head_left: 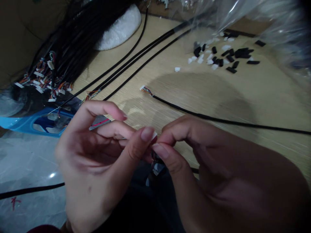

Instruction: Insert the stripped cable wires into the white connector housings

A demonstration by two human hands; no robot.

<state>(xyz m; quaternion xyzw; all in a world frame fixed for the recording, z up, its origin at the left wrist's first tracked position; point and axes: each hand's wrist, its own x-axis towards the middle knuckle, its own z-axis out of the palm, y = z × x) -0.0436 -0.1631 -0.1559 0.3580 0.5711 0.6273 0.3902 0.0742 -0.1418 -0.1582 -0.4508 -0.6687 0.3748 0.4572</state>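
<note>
Two bare hands meet close to the camera, above the near edge of a worktop (243, 94) of pale wood grain. The left hand (97, 161) and right hand (218, 174) press thumbs and forefingers together. The fingers (145, 134) are pinched narrow on a tiny white connector (154, 135), of which only a sliver shows. A dark lead (156, 166) hangs blurred just beneath it.

Beyond the hands, a thin black cable (218, 119) lies across the worktop and ends in frayed coloured wires with a white plug (143, 88). At far left, a thick bundle (48, 74) of matching cables fans out its many plug ends. At far right lies a scatter of small black and white pieces (218, 55), beside crinkled clear plastic (243, 13). A white grainy mound (121, 26) sits at the back. A blue plastic handle (24, 123) rests at left on a glossy grey sheet (29, 161). The light is dim.
</note>
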